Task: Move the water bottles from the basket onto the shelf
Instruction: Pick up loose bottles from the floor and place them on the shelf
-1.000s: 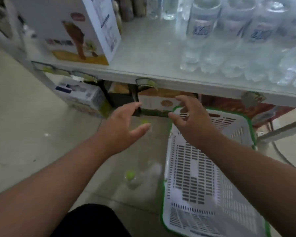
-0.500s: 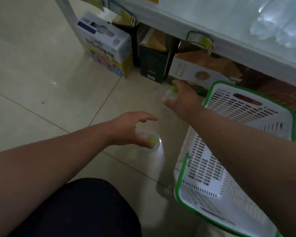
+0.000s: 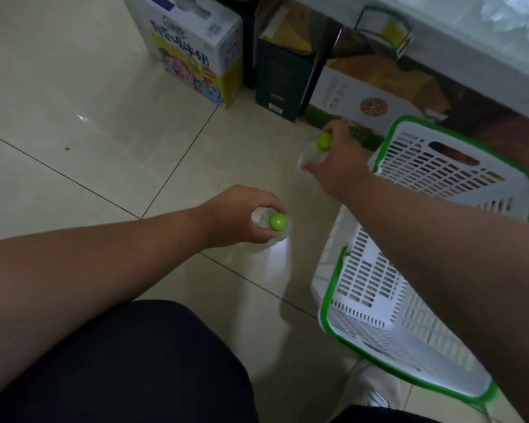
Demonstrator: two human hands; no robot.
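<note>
Two clear water bottles with green caps stand upright on the tiled floor, left of the basket. My left hand [image 3: 239, 216] grips the neck of the nearer bottle [image 3: 278, 221]. My right hand [image 3: 341, 161] grips the neck of the farther bottle [image 3: 323, 142]. The white basket with a green rim [image 3: 329, 300] stands on the floor at the right, partly hidden by my right forearm; no bottles show inside it. The white shelf [image 3: 458, 61] runs across the top right, with clear bottles [image 3: 513, 13] on it.
Under the shelf stand a white and yellow carton [image 3: 193, 47], a dark box [image 3: 283, 76] and a pale flat box [image 3: 358, 97]. A price tag holder [image 3: 382, 30] hangs on the shelf edge. My dark-clothed knee [image 3: 135, 364] fills the lower left.
The view has tilted down toward the floor. Both hands have dropped from in front of the shelf to the two floor bottles and closed round their necks.
</note>
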